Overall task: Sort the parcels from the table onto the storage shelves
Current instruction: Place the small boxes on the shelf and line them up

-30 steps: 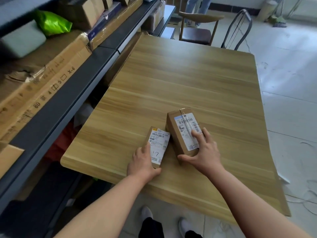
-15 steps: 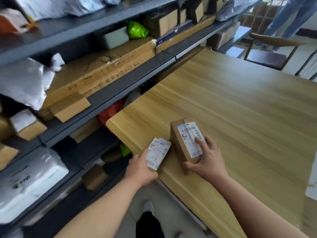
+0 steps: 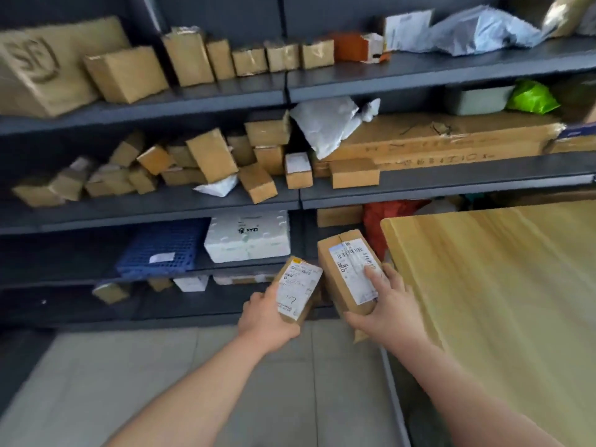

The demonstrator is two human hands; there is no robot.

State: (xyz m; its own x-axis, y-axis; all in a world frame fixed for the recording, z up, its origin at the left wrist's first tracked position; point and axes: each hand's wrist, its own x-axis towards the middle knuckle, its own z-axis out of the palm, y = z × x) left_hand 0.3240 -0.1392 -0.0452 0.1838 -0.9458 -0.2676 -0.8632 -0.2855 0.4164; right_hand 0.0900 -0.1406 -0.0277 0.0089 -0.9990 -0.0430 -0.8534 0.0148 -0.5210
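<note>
My left hand (image 3: 266,319) grips a small brown parcel (image 3: 300,287) with a white label marked by hand. My right hand (image 3: 388,309) grips a larger brown parcel (image 3: 346,272) with a barcode label, thumb under its near end and fingers on the label. Both parcels are in the air, off the wooden table (image 3: 503,301), side by side in front of the dark storage shelves (image 3: 193,204). The table sits to the right of my hands.
The shelves hold many brown boxes (image 3: 213,158), white mailer bags (image 3: 325,124), a long flat carton (image 3: 435,140), a white foam box (image 3: 248,240), a blue crate (image 3: 161,250) and a green bag (image 3: 532,98). Grey tiled floor (image 3: 161,375) lies below.
Both hands lifted their parcels off the table. My view swung left, away from the table and onto the shelves.
</note>
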